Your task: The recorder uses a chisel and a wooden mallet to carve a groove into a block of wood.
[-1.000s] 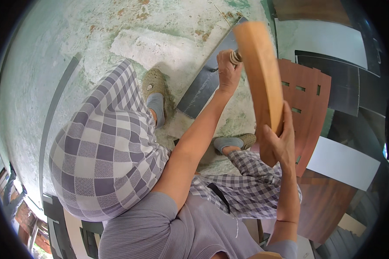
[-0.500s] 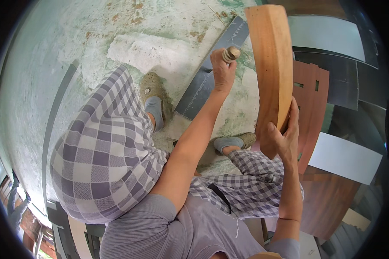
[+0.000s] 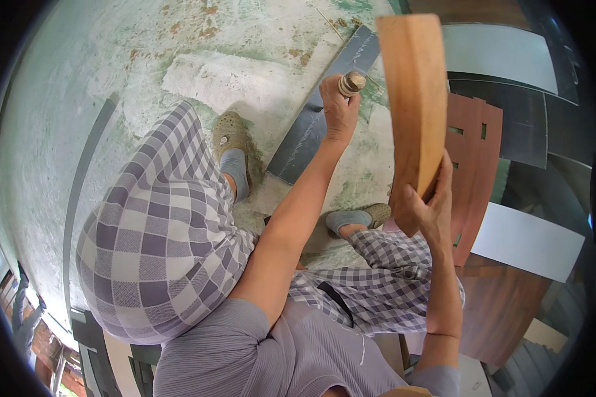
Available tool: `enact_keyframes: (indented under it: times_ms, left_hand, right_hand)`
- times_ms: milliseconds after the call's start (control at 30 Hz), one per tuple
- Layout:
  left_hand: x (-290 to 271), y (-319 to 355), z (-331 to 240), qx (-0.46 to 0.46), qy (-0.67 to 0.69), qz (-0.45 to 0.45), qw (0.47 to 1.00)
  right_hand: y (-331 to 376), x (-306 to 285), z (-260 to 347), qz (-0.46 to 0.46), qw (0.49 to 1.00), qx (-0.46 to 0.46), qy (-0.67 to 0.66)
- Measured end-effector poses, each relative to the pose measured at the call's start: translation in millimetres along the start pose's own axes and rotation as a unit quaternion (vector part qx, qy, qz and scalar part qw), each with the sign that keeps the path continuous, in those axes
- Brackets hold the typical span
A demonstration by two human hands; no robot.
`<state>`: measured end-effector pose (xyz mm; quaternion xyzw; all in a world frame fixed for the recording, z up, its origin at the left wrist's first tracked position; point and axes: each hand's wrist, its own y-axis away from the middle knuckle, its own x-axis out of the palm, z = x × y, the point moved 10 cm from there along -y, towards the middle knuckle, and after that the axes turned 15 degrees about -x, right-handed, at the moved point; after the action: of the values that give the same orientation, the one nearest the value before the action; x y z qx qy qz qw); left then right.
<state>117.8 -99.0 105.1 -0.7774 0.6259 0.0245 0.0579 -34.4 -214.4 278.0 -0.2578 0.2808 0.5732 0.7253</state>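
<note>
Nearest, at six o'clock: grey ribbed shirt (image 3: pixel 258 357) and checked trousers (image 3: pixel 159 231), knees spread in a crouch over the floor. At three o'clock, right hand (image 3: pixel 425 210) clamped round the lower end of a light wooden board (image 3: pixel 412 106), fingers wrapped behind, thumb in front; held upright and tilted slightly away, probably to present its face or edge for working. Toward one o'clock, left hand (image 3: pixel 339 109) at the end of an outstretched arm, closed in a fist round a small tool with a round metallic cap (image 3: pixel 351 83), just beside the board's left edge, not clearly touching. Below, grey-socked feet in perforated clogs (image 3: pixel 230 135) on worn, green-stained concrete floor (image 3: pixel 146 79). Beyond, a dark grey panel (image 3: pixel 318 126) flat on the floor; at two to four o'clock, a reddish slotted panel (image 3: pixel 473 165) and grey and white sheets (image 3: pixel 520 241), crowding the right side.
</note>
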Motion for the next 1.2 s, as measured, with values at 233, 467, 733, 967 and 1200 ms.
enact_keyframes:
  times_ms: [233,467,733,967,1200]
  left_hand:
    - [8,4,-2,0.008,0.02,0.041,0.999]
    - [6,3,-4,-0.005,-0.043,0.018,0.999]
    - [23,6,8,-0.071,0.043,0.141,0.987]
    - [54,7,-10,0.056,-0.023,0.196,0.979]
    - [73,15,6,-0.001,-0.057,0.265,0.962]
  right_hand:
    - [25,34,-45,0.133,0.981,0.131,0.061]
    - [22,36,-46,0.143,0.976,0.139,0.082]
    - [23,19,-49,0.084,0.985,0.146,0.04]
    - [17,-15,-47,-0.033,0.991,0.127,-0.009]
    - [37,15,-77,0.065,0.986,0.155,-0.014]
